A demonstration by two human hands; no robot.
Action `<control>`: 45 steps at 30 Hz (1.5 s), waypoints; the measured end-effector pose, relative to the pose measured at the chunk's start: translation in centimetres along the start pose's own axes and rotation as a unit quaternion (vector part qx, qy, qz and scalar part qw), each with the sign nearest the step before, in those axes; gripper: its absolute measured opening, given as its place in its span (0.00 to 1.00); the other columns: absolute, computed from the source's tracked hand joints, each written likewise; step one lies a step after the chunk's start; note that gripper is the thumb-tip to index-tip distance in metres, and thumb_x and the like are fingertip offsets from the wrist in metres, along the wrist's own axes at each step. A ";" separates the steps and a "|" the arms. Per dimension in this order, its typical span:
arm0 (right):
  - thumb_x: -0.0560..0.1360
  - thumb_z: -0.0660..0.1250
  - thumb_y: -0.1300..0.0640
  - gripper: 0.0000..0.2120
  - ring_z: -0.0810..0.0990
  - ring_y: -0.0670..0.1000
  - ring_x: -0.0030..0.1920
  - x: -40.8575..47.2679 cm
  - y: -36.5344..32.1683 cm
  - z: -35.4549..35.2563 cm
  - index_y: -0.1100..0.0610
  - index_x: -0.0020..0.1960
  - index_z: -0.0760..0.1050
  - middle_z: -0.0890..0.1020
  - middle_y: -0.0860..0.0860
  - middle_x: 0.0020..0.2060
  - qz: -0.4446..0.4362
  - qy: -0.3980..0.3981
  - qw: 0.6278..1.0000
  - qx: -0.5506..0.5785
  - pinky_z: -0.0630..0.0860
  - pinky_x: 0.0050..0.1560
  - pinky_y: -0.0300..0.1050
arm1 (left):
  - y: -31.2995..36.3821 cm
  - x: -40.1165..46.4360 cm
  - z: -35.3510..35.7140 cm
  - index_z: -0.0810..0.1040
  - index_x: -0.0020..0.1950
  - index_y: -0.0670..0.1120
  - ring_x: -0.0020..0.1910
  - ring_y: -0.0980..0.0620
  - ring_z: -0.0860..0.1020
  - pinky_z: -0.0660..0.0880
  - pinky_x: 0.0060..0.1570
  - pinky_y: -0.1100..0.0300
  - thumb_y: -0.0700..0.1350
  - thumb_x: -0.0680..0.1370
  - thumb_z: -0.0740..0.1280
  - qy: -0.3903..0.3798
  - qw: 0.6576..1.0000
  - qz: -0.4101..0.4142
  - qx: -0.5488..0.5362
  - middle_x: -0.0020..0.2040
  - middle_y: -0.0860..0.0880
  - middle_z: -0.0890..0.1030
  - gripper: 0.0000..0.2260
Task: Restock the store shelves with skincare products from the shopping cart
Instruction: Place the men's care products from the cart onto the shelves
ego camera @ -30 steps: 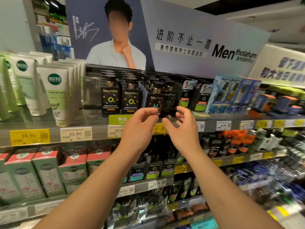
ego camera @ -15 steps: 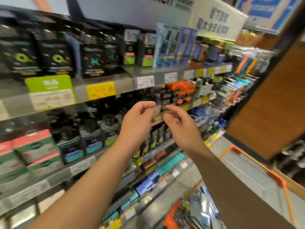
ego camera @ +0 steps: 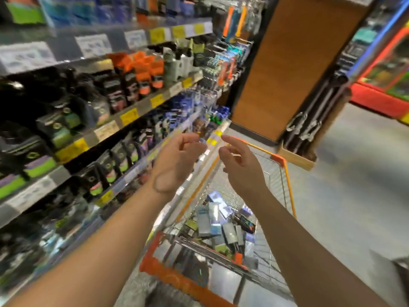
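Observation:
An orange-rimmed wire shopping cart (ego camera: pixel 279 159) stands in the aisle to the right of the store shelves (ego camera: pixel 141 105). Several boxed skincare products (ego camera: pixel 212 220) lie in its basket, grey, blue and black. My left hand (ego camera: pixel 177 160) hovers over the cart's left edge, close to the shelf fronts, fingers loosely curled and holding nothing. My right hand (ego camera: pixel 240 160) floats above the cart basket, fingers relaxed and empty. The two hands are a short gap apart.
Shelves at left carry dark, green, orange and blue packaged products with yellow and white price tags. A brown wooden pillar (ego camera: pixel 285 63) stands beyond the cart, with dark metal bars leaning on it. A red display (ego camera: pixel 380 94) sits at far right. Grey floor lies to the right.
The view has swung right and down from the upper shelf to the cart. Both hands have come away from the shelf and now hang over the cart, still empty.

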State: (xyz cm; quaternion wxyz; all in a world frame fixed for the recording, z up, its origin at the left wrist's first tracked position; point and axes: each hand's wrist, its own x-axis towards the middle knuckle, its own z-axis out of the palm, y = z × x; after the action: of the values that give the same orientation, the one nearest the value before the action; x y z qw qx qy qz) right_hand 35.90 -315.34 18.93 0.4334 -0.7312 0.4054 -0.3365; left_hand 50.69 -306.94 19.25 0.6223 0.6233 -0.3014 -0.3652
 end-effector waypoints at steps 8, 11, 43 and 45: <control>0.81 0.69 0.45 0.12 0.83 0.42 0.49 1.0 9.2 -6.5 0.34 0.63 0.78 0.81 0.40 0.54 0.073 0.070 0.995 0.027 0.82 0.58 0.59 | -3.2 2.2 9.2 0.80 0.55 0.58 0.47 0.53 0.82 0.79 0.45 0.52 0.65 0.62 0.74 -0.053 0.996 -0.038 0.066 0.55 0.50 0.83 0.24; 0.81 0.69 0.46 0.11 0.82 0.41 0.48 1.3 12.2 -8.3 0.35 0.62 0.78 0.80 0.38 0.51 0.101 0.082 0.991 0.033 0.82 0.57 0.57 | -4.7 3.3 11.8 0.80 0.56 0.58 0.51 0.51 0.83 0.78 0.53 0.49 0.68 0.59 0.72 -0.050 0.992 -0.066 0.096 0.54 0.51 0.84 0.29; 0.82 0.64 0.50 0.15 0.80 0.49 0.46 3.8 43.2 -4.1 0.55 0.66 0.75 0.83 0.51 0.55 0.425 0.061 0.900 -0.071 0.74 0.44 0.43 | -28.2 15.5 22.6 0.77 0.46 0.53 0.45 0.45 0.79 0.80 0.50 0.47 0.62 0.79 0.63 -0.133 0.903 -0.330 0.242 0.54 0.44 0.83 0.14; 0.81 0.64 0.51 0.18 0.79 0.51 0.51 3.8 46.1 -3.4 0.56 0.68 0.75 0.83 0.52 0.58 0.435 0.042 0.893 -0.110 0.73 0.49 0.44 | -30.5 16.0 22.9 0.78 0.49 0.51 0.42 0.46 0.77 0.76 0.44 0.53 0.61 0.80 0.63 -0.136 0.894 -0.355 0.238 0.51 0.46 0.81 0.14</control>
State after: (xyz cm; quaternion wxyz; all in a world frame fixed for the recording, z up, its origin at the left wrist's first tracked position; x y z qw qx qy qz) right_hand 20.82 -333.55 -20.99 0.4359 -0.5101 0.7350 -0.0978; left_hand 38.04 -331.61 -11.44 0.2376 0.7626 -0.2193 -0.5602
